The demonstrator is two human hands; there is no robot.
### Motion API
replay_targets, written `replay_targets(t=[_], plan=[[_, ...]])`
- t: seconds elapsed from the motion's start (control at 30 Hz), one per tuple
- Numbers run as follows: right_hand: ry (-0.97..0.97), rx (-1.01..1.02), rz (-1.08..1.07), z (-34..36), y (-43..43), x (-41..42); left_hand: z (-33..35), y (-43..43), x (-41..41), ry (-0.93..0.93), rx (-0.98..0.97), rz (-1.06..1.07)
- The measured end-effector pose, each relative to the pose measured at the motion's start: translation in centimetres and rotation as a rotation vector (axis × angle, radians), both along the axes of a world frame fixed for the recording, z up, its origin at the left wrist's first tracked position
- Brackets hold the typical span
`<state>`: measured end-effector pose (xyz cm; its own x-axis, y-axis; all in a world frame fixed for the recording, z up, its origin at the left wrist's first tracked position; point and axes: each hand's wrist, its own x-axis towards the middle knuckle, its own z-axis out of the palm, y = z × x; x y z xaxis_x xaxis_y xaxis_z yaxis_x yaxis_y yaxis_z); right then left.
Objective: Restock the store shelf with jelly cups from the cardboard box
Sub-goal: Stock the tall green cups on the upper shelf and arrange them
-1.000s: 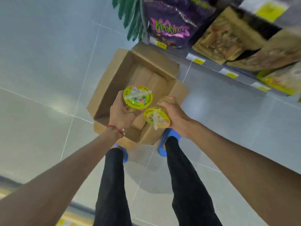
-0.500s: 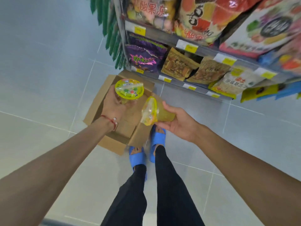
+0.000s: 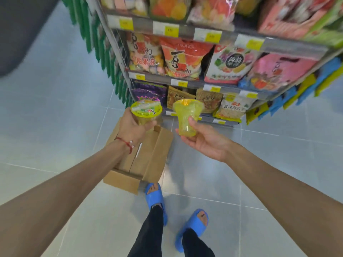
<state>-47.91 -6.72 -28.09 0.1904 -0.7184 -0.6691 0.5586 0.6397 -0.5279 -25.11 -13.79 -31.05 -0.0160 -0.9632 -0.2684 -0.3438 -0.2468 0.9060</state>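
**Position.** We hold one jelly cup in each hand, both in the air in front of the lower shelf levels.
- The left hand [image 3: 132,127] wraps its fingers round the body of the left jelly cup [image 3: 146,111]. This cup stands upright with its printed green-and-yellow lid towards us.
- The right hand [image 3: 202,140] lies palm up and half open. Its fingers curl under the right jelly cup [image 3: 186,117] and its thumb presses on the side. This cup is tipped, with its wide end pointing away towards the shelf [image 3: 185,84].
- The cardboard box [image 3: 148,160] sits on the floor below the left hand, flaps open, near the foot of the shelf.

**Risks.**
- The right-hand grip is loose and bears mostly on the narrow base. A smooth, top-heavy cup may roll off the palm during the reach.
- A tipped cup loads its sealed lid, so a hard squeeze could burst it.
- The shelf levels in view are packed with bags. Forcing a cup in could push stock off.
- The box lies close to the blue slippers [image 3: 156,199], so a step forward could catch it.

**Legible marking.**
- The red bag [image 3: 182,58] shows the large character 喜, and the bag to its left bears 果冻.
- The white bag [image 3: 233,106] reads 多味葵瓜子.
- The purple bag [image 3: 150,91] carries green lettering, too blurred for us to read with confidence.
- The print on the yellow price tags [image 3: 126,23] and on the cup lid is illegible.
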Motion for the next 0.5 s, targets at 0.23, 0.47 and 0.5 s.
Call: replay_targets(t=[0.23,0.47,0.5], plan=[[0.209,-0.200,0.031,8.6,1.7,-7.3,10.3,1.1,-7.4,0.037,-0.142,-0.065],[0.525,-0.425,0.056,17.6,2.3,-13.1,21.8,0.8,-14.0,0.011,-0.273,-0.166],[0.577,-0.460,0.047,19.4,2.4,-14.0,23.7,0.8,-15.1,0.015,-0.306,-0.177]])
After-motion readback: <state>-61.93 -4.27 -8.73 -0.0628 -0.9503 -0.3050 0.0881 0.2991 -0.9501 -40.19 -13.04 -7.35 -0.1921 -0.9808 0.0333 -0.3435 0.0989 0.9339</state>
